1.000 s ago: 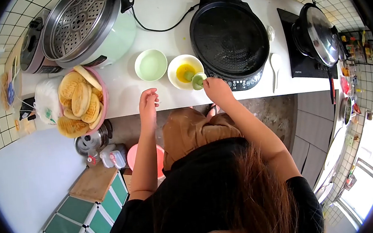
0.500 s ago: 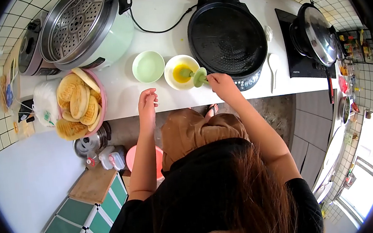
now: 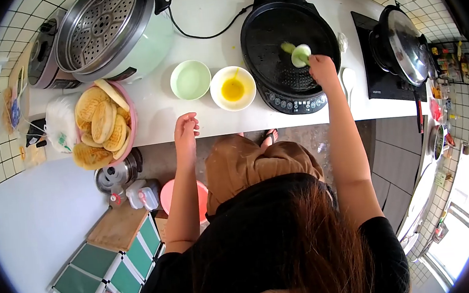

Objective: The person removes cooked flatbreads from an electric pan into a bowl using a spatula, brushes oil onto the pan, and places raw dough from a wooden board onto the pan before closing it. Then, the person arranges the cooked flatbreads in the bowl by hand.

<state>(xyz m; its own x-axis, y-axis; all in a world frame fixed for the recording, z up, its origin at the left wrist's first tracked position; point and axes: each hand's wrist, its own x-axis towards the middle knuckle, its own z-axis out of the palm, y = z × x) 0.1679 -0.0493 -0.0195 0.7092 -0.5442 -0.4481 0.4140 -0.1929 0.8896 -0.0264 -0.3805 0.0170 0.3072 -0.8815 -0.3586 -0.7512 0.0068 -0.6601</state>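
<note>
My right hand (image 3: 321, 66) grips a green silicone brush (image 3: 296, 53) and holds it over the black plate of the open electric griddle (image 3: 269, 37). A white bowl with yellow liquid (image 3: 233, 88) stands on the white counter (image 3: 207, 20) left of the griddle, with an empty pale green bowl (image 3: 190, 79) beside it. My left hand (image 3: 186, 126) rests loosely curled at the counter's front edge, holding nothing.
A pink bowl heaped with round flatbreads (image 3: 103, 124) sits at the left. Behind it stand a green steamer pot (image 3: 110, 29) and a rice cooker (image 3: 42, 54). A lidded pan on an induction hob (image 3: 398, 43) is at the right, with a white spoon (image 3: 347, 78) nearby.
My right hand lifted the brush out of the yellow bowl and carried it right and away onto the griddle plate. My left hand stayed at the counter edge.
</note>
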